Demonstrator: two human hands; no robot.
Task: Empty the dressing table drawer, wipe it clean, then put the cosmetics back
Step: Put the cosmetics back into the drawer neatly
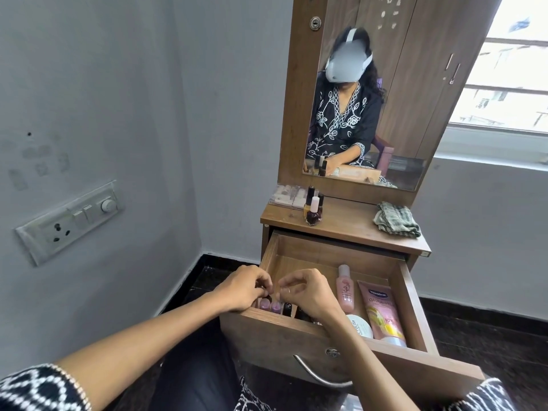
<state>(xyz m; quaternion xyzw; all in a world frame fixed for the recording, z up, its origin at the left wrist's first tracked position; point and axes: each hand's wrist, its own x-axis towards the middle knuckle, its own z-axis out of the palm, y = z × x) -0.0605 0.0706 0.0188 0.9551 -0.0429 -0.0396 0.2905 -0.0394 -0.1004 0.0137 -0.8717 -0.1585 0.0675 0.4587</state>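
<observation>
Dressing table (341, 221) with tall mirror (370, 99) stands against the wall, top shelf at about 12 o'clock from the person. Drawer (412, 301) pulled wide open below it, toward the person, metal handle (314, 375) on its front. Inside the drawer, right half at 3 o'clock from the hands: pink tube (382, 312) lying flat, pink bottle (345, 289) just left of it, white jar (358, 326) at their near end by the front wall. Near-left corner of drawer: row of small nail polish bottles (274, 307), purple and black caps, upright, packed together. Left hand (243, 289) and right hand (308, 292) both down in that corner, close together, fingers curled over the bottle caps; fingertips seem to pinch at the caps but cannot tell exactly which bottle each one grips. On the tabletop: crumpled checked cloth (397, 219) at 2 o'clock, cluster of nail polish bottles (313, 207) at 11 o'clock, clear flat case (286, 195) just left of them by the mirror frame. Wall switch plate (71, 221) far off at 9 o'clock.
</observation>
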